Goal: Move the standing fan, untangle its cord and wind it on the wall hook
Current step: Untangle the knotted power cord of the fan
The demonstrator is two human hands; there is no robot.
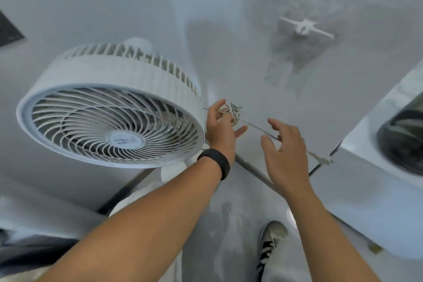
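Observation:
The white standing fan (109,119) fills the left of the head view, its round grille facing me. Just right of its rim, a small tangled bundle of thin cord (232,110) sits against the grey wall. My left hand (220,128), with a black band on the wrist, pinches that bundle between its fingertips. A taut length of cord (256,127) runs from the bundle down to the right. My right hand (286,155) hovers over this length with fingers spread and loosely bent, holding nothing. A white wall hook (304,27) is mounted higher up on the wall, to the right.
A white appliance with a dark round door (402,142) stands close at the right. A white clip (322,160) sits on the cord beside it. My shoe (270,247) is on the grey floor below. A dark panel (9,30) shows at the left edge.

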